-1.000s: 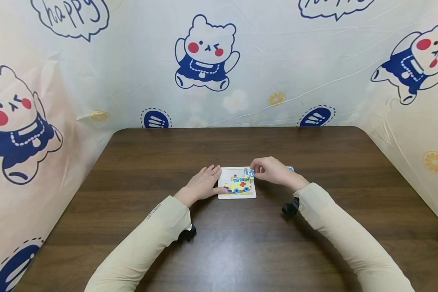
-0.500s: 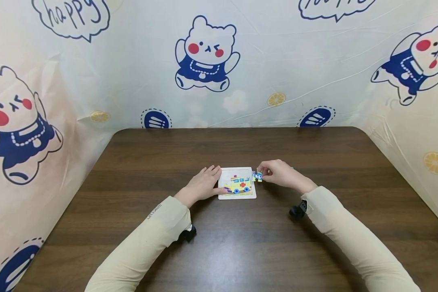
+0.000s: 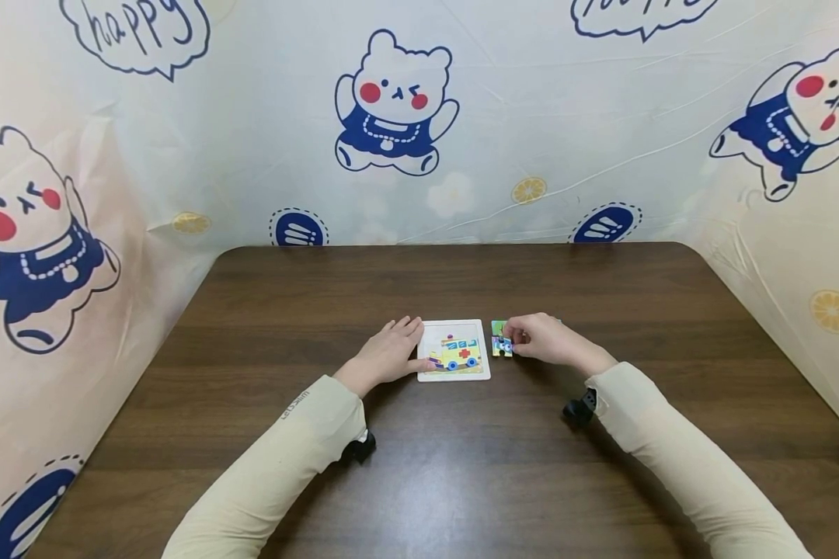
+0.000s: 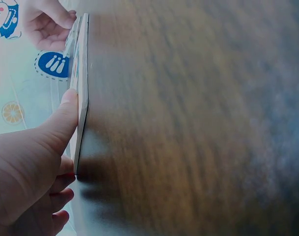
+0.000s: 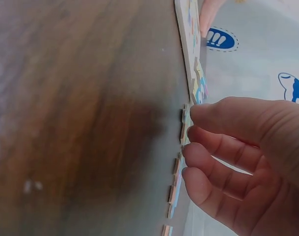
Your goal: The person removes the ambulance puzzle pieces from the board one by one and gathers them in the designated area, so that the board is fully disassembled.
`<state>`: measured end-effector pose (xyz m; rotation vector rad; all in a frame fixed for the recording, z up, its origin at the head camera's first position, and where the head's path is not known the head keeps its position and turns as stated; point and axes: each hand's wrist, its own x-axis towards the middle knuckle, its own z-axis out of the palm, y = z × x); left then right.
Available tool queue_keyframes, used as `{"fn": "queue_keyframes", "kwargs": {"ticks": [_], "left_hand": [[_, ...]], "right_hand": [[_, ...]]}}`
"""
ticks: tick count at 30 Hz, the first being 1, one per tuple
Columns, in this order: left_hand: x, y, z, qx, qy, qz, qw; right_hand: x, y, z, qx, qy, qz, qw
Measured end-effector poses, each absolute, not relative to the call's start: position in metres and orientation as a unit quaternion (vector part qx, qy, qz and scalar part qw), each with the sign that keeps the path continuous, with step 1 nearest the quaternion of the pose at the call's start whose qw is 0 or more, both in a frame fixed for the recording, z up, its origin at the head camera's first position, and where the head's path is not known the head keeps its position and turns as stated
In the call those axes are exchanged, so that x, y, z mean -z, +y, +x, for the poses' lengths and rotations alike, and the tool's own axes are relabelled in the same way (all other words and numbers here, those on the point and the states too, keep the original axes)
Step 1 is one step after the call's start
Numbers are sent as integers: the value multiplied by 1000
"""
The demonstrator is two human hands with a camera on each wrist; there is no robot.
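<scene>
A small blue-and-purple puzzle piece (image 3: 502, 347) is pinched between the thumb and fingers of my right hand (image 3: 544, 338), just right of the puzzle board. The board has a white frame (image 3: 485, 359) and a yellow ambulance picture (image 3: 461, 353) put together inside it; its upper left part is plain white. My left hand (image 3: 386, 353) rests at the board's left edge, fingers extended and the thumb (image 4: 66, 115) lying over the rim. A green piece (image 3: 498, 327) shows beside the held one.
More puzzle pieces (image 5: 174, 187) lie flat on the table under my right hand, mostly hidden from the head view. The brown wooden table (image 3: 419, 481) reaches back to a printed cloth (image 3: 238, 124) with cartoon bears.
My right hand has moved right and slightly nearer, carrying the puzzle piece from the board's upper right corner to beside the board. The left hand and board have stayed put.
</scene>
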<state>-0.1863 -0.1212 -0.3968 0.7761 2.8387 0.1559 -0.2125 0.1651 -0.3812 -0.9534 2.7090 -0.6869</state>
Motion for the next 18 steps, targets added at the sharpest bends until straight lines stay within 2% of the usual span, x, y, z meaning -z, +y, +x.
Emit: {"fn": "queue_keyframes", "kwargs": {"ticks": [18], "left_hand": [[397, -121, -189, -44, 960, 260, 98]], "right_hand": [[385, 168, -213, 207, 916, -327, 107]]}}
